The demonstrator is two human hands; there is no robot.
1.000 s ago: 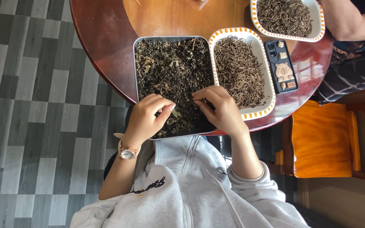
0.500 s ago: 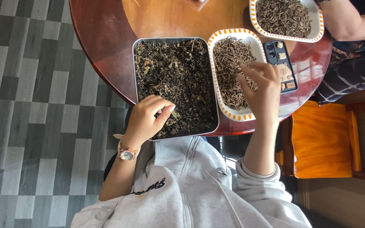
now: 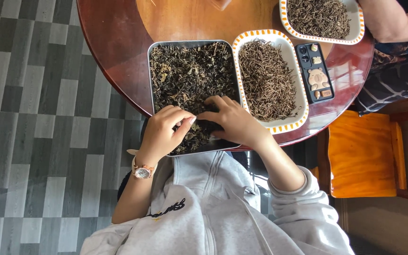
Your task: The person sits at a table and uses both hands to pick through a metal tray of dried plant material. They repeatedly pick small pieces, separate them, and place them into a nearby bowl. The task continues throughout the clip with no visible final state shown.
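Note:
A rectangular metal tray [image 3: 150, 71] full of dark dried leaves sits on the round wooden table [image 3: 114, 47] in front of me. My left hand [image 3: 162, 131], with a watch on its wrist, rests over the tray's near edge. Its thumb and fingers are pinched together on some leaves. My right hand [image 3: 231, 122] lies beside it on the leaves with fingers spread, holding nothing I can see. To the right of the tray stands a white dish with an orange rim [image 3: 302, 101] filled with thin brown stems.
A phone in a dark case [image 3: 315, 71] lies right of the dish. A second orange-rimmed dish of stems [image 3: 357, 28] stands at the far right, next to another person's arm [image 3: 393, 23]. An orange wooden chair [image 3: 362, 156] is to my right. Grey tiled floor lies on the left.
My right hand came back from the orange-rimmed dish of stems to the metal tray, beside my left hand. My left hand has stayed at the tray's near edge.

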